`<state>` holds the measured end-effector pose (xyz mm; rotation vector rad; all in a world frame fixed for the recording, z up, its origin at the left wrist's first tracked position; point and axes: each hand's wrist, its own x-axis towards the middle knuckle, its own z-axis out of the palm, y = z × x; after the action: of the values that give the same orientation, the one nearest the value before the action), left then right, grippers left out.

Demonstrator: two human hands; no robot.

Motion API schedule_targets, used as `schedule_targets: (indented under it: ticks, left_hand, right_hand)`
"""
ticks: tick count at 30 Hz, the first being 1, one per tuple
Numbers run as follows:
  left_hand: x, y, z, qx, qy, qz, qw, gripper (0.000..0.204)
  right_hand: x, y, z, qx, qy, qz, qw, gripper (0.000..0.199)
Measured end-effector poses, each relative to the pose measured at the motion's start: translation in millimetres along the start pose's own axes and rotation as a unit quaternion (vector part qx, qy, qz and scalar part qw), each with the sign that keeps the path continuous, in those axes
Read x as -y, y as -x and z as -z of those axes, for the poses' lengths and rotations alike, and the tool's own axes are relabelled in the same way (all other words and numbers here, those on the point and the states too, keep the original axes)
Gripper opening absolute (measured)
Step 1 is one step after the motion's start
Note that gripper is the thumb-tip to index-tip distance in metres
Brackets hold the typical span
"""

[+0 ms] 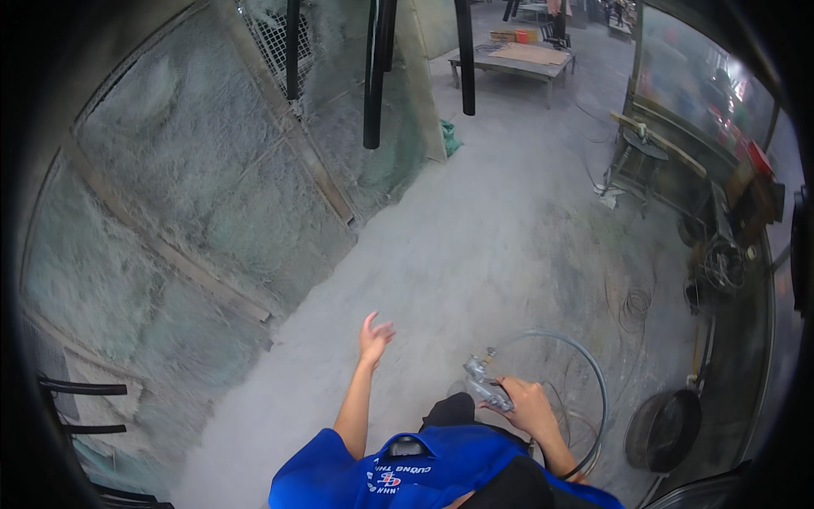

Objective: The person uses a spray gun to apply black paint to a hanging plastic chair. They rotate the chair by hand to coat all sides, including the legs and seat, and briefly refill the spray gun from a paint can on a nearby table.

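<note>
A: Where was the spray gun [485, 386]?
B: Clenched in the right hand [530, 409], nozzle pointing away, hose [585, 356] looping clear behind.
A: And the left hand [374, 337]?
B: Released, fingers spread, holding nothing above the dusty floor [475, 220].

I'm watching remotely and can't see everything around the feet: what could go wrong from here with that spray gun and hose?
1. The hose loops on the floor close by the person's right side; a step could snag it and jerk the spray gun held in the right hand.
2. The left hand is open and empty ahead of the gun; it might drift into the spray.
3. Black bars hang overhead near the filter wall; moving forward could bump them.
</note>
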<state>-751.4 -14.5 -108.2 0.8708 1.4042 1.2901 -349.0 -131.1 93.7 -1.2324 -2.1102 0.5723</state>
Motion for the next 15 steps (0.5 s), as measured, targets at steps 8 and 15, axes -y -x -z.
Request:
schedule_targets:
  ticks: [8, 15]
  left_hand:
    - [-265, -136, -171, -0.267, -0.209, -0.510, 0.791, 0.063]
    - [-430, -217, -196, -0.178, -0.307, -0.337, 0.872, 0.045]
  right_hand:
    - [-149, -36, 55, -0.096, -0.042, -0.122, 0.987, 0.040]
    - [-228, -148, 93, -0.001, -0.016, -0.146, 0.989, 0.050]
